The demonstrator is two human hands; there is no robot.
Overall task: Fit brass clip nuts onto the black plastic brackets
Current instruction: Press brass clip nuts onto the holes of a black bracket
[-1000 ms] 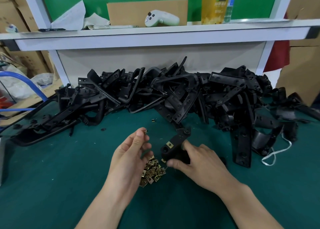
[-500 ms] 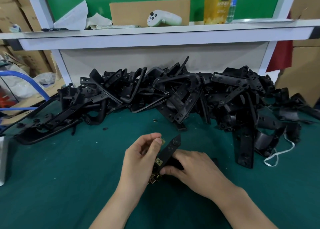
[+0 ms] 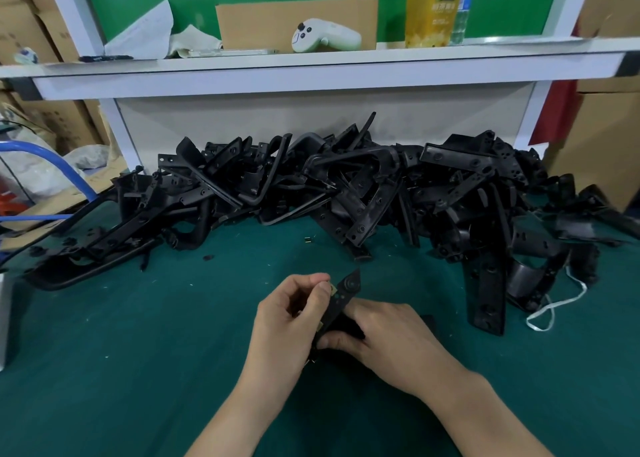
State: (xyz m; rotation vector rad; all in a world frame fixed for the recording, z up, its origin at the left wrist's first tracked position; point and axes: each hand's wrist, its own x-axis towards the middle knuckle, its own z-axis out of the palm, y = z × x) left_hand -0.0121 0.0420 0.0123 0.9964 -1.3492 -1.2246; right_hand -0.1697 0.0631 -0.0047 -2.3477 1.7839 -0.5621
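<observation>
Pinching clip nut at bracket edge: left hand; right hand clamps bracket.

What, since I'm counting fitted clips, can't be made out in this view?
Head view:
- Clip: the left hand covers most of it; whether it is seated on the bracket is unclear.
- Bracket's lower end: under the right hand.
- Loose clips: behind the left hand; only a sliver shows.
- Small part on the mat: too small to name.
</observation>
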